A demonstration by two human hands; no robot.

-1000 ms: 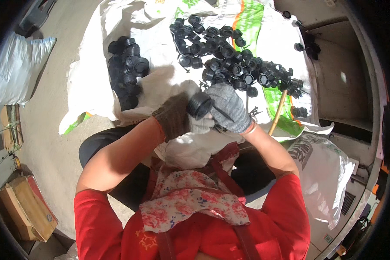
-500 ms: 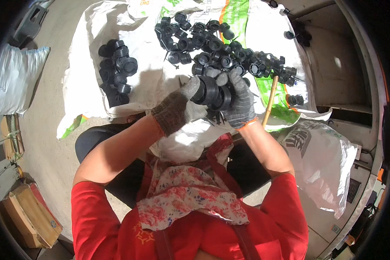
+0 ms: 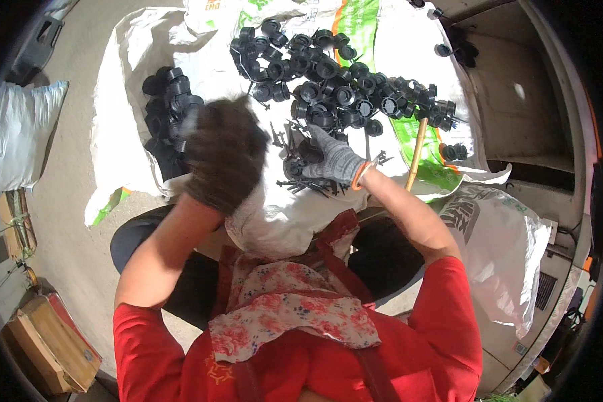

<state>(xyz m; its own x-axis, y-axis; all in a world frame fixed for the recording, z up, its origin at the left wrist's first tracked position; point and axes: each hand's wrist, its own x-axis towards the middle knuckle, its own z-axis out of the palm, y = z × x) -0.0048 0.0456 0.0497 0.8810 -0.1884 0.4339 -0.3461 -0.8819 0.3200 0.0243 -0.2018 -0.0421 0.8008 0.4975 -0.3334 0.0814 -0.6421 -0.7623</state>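
Observation:
My left hand (image 3: pixel 224 155), in a dark grey knit glove, is smeared by motion beside the left pile of black threaded plastic caps (image 3: pixel 187 104). Its fingers and anything in them cannot be made out. My right hand (image 3: pixel 338 162), in a lighter grey glove with an orange cuff, has thumb and fingers around a black plastic cap (image 3: pixel 309 151) low over the white sack. Thin black plastic sprue bits (image 3: pixel 315 187) lie scattered under and around it. Just beyond spreads a larger heap of black caps (image 3: pixel 325 70).
White woven sacks (image 3: pixel 124 87) with green and orange stripes lie spread beneath the parts. A bamboo stick (image 3: pixel 418 154) rests right of my right hand. A translucent plastic bag (image 3: pixel 499 254) sits at the right, a cardboard box (image 3: pixel 53 342) at the lower left.
Both hands held black caps together in the middle. Now they are apart: my left hand has swung left to the smaller pile, my right has dropped slightly toward the sprue bits.

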